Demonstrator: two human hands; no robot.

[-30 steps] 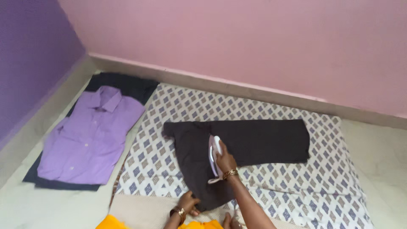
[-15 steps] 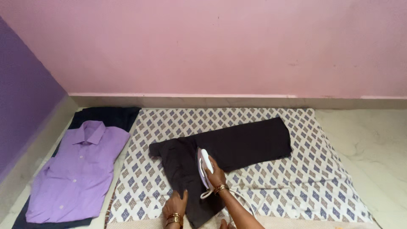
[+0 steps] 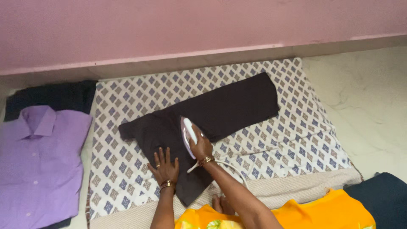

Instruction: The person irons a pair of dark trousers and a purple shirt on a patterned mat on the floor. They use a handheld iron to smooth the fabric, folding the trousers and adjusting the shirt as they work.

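A dark brown garment (image 3: 220, 108) lies spread on a white cloth with a blue and tan diamond pattern (image 3: 296, 135). My right hand (image 3: 201, 147) grips the handle of a white iron (image 3: 188, 135) that rests on the garment's middle. My left hand (image 3: 165, 166) lies flat with fingers spread on the garment's lower left edge, just left of the iron. Both wrists wear gold bangles. The iron's white cord (image 3: 231, 166) runs back along my right arm.
A folded purple shirt (image 3: 36, 161) lies on a dark garment (image 3: 55, 95) on the floor at left. A pink wall with a skirting strip (image 3: 203, 55) runs along the back. Pale marble floor (image 3: 369, 97) is at right. Yellow clothing (image 3: 296, 212) and a dark cloth (image 3: 381, 195) are bottom right.
The view has tilted down and shifted right. My left hand has moved up and now lies flat on the garment. The iron has stayed on the garment's middle.
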